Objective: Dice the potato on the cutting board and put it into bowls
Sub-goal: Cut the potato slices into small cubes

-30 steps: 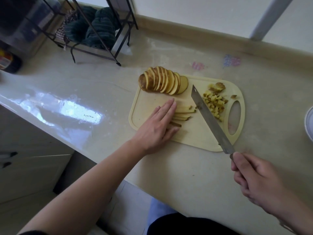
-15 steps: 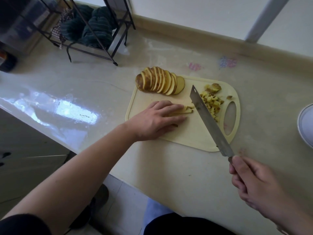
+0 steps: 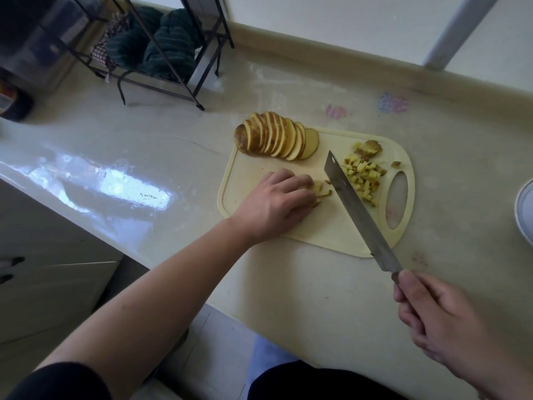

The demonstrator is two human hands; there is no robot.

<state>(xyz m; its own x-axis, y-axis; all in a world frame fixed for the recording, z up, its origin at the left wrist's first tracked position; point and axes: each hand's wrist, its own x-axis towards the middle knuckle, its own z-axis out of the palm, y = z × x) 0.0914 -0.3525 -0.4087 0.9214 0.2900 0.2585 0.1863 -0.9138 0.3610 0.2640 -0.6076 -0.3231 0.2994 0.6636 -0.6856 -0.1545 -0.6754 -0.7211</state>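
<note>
Right hand (image 3: pixel 441 321), lower right of frame, fingers wrapped round knife (image 3: pixel 357 210) handle; blade slants up-left over cutting board (image 3: pixel 317 235). Left hand (image 3: pixel 277 202), centre frame, fingers curled down on potato strips (image 3: pixel 320 190), just left of blade. Diced potato (image 3: pixel 364 177) right of blade, by board's handle hole. Sliced potato (image 3: pixel 274 137) fanned at board's far left corner. White bowl (image 3: pixel 525 212) rim at right edge. Wire rack (image 3: pixel 161 50) upper left.

Bowl (image 3: pixel 525 215), perhaps, edge-cropped right.

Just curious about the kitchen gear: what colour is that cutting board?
The cutting board is pale cream yellow, plain with no pattern; the head view shows it clearly.
</note>
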